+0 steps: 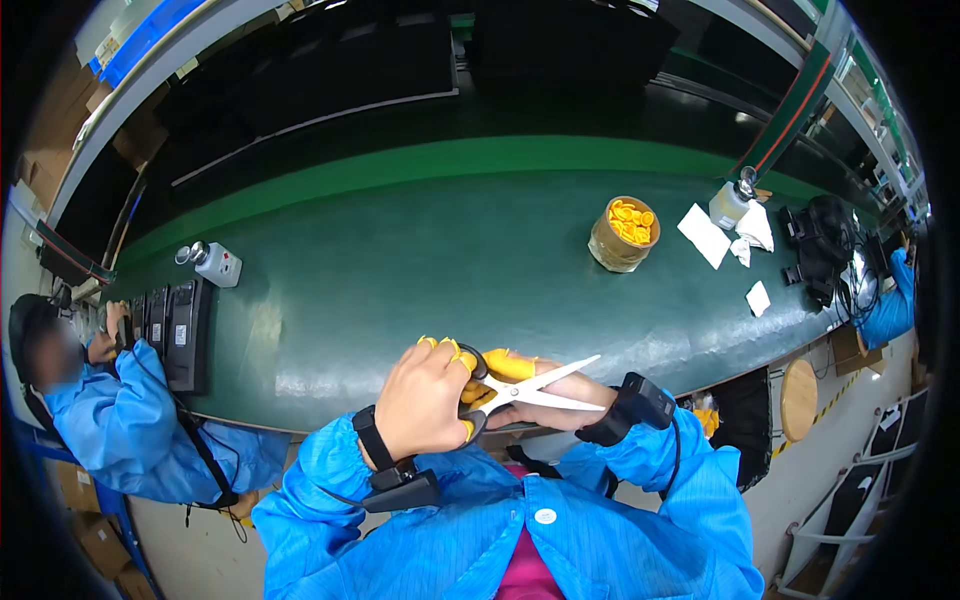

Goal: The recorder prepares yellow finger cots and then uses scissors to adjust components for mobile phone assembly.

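My left hand [422,402], with yellow finger cots on its fingertips, is closed on a pair of scissors [497,392] with dark handle loops. The white blades stand apart and point right, across my right hand [566,388]. Yellow cots also cover that hand's thumb and fingers, which curl in behind the scissors' handles. Whatever the right fingers may pinch is hidden. Both hands are close together above the near edge of the green table [420,260].
A round tub [617,252] of yellow finger cots stands right of centre. Beyond it are white wipes [704,236], a pump bottle [730,206] and black cabled gear [822,240]. At left, another pump bottle [217,264] stands near black devices [184,335] and a co-worker [130,420].
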Action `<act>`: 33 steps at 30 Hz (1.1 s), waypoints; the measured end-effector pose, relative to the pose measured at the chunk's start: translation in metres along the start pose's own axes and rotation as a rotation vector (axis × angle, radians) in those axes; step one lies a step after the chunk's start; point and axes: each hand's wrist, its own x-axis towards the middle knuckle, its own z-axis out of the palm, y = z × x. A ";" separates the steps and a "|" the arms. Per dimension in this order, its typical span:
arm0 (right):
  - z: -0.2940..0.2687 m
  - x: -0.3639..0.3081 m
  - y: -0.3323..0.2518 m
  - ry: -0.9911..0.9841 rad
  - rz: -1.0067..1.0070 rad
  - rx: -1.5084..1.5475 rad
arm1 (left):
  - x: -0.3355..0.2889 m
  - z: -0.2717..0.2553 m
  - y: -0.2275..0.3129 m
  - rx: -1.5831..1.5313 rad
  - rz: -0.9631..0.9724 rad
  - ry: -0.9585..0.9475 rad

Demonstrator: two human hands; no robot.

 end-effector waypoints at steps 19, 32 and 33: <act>-0.003 0.003 0.005 -0.137 -0.016 0.068 | 0.000 0.008 -0.008 0.157 0.052 -0.079; 0.019 -0.017 -0.032 -0.053 -0.147 0.021 | -0.010 -0.016 -0.020 0.102 -0.071 0.018; 0.020 -0.020 -0.034 -0.084 -0.163 0.026 | -0.012 -0.016 -0.021 0.106 -0.079 0.011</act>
